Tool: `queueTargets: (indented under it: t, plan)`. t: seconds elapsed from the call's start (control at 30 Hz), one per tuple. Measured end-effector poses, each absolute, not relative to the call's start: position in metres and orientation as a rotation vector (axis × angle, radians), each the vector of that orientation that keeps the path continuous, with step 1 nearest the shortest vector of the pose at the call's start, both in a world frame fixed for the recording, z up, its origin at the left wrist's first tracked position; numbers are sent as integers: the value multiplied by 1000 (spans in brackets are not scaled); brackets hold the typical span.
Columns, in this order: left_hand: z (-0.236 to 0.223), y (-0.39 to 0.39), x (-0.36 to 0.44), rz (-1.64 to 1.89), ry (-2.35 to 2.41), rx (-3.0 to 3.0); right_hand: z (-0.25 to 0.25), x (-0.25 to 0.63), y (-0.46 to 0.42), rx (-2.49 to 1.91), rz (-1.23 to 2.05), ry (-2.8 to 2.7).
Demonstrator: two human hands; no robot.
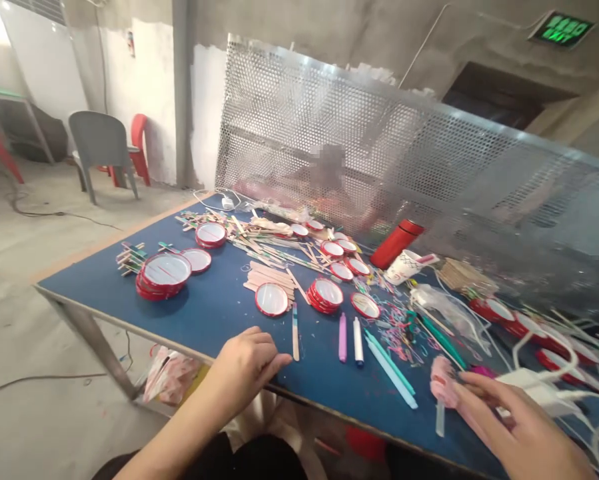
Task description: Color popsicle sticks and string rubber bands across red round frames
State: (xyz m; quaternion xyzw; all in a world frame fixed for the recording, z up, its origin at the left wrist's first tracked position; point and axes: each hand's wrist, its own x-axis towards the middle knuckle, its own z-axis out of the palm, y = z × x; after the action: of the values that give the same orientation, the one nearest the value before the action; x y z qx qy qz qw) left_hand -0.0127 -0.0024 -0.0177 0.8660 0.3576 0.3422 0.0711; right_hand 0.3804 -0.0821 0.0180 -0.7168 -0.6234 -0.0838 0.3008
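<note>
Closest in, at the front edge of the blue tabletop (pixel 219 313), a bare left hand (pixel 246 367): released, empty, fingers loosely curled, with a flat craft stick (pixel 295 331) lying just beyond the fingertips. Off to the right, a bare right hand (pixel 519 427) with fingers spread and fingertips at a pink tissue tuft (pixel 442 381) on a clear plastic stem (pixel 440 419), both near the table's front edge; whether gripping or only touching, impossible to tell. Beside that hand, a white power adapter (pixel 539 393) and looped white cable (pixel 569 353). Tuft probably light, soft and easily crushed; stem stiffer but smooth, perhaps slippery, and still the likelier place for a firm pinch. Just ahead, a purple marker (pixel 342 337), a white pen (pixel 358 340), teal sticks (pixel 389 370) and tangled small rubber bands (pixel 396 333). Farther on, scattered wooden sticks (pixel 269 277) and red-rimmed round frames (pixel 272 299), some stacked, likely light and delicate across the pale faces, so best held by the rim. Beyond, a red flask (pixel 396 243) and a paper cup (pixel 403 267), then a perforated metal screen (pixel 299 113) with a blurred figure (pixel 329 173) behind it. Farthest, a gray plastic chair (pixel 102 143), a red plastic chair (pixel 139 147) and a green exit sign (pixel 562 30).
</note>
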Motion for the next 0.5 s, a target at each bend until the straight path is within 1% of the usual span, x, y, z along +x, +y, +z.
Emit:
queueTargets:
  t: [0.03,0.1,0.2,0.3,0.4,0.5]
  plan:
    - [-13,0,-12,975,1088,2594,23,361,-78,-1823,-142,-1749]
    - [-4,6,-13,837,1076,2530,32,318,-66,-1656,-188,-1825]
    - [5,16,-17,683,1051,2255,45,268,-39,-1578,-90,-2056]
    - [5,20,-24,712,967,2022,50,252,-4,-1663,-18,-1988]
    - [0,16,-30,791,792,2101,46,256,33,-1791,63,-1934]
    - [-5,13,-31,821,739,2202,37,260,64,-1850,133,-1949]
